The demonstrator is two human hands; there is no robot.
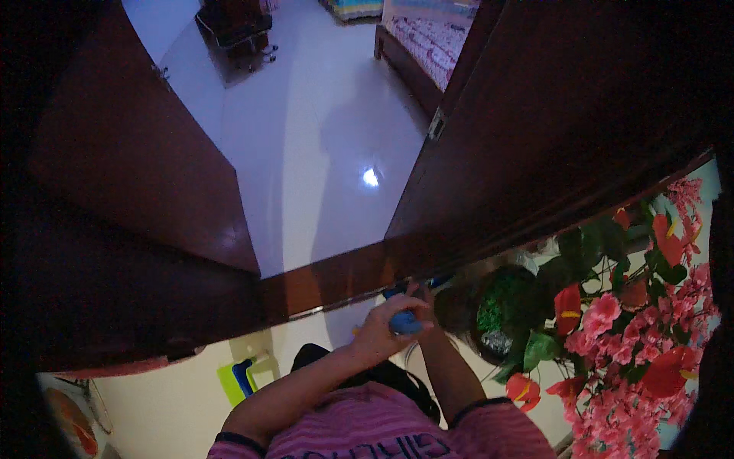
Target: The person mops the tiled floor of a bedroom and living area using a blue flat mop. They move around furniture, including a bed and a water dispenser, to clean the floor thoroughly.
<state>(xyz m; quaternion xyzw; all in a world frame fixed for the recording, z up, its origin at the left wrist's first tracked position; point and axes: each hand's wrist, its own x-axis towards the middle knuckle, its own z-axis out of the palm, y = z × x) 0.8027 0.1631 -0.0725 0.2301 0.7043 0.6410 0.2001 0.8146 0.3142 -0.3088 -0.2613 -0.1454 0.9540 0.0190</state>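
My left hand (375, 327) is wrapped around the top of a blue rounded handle (406, 322), seen almost end-on in front of my chest. Close beyond it, my right hand (424, 298) is partly covered by the left one. Whether its fingers grip the same handle cannot be made out. Whatever lies below the handle is hidden by my hands. Small dark-blue parts (440, 280) show near the doorway just past the hands, too dim to identify.
A dark wooden threshold (327, 281) crosses before me, between a left door leaf (143, 155) and a right one (516, 115). Beyond are a shiny floor (298, 143), a bed (424, 51) and a black chair (235, 28). Pink and red flowers (619, 338) crowd my right; a lime-green plastic object (230, 385) lies left.
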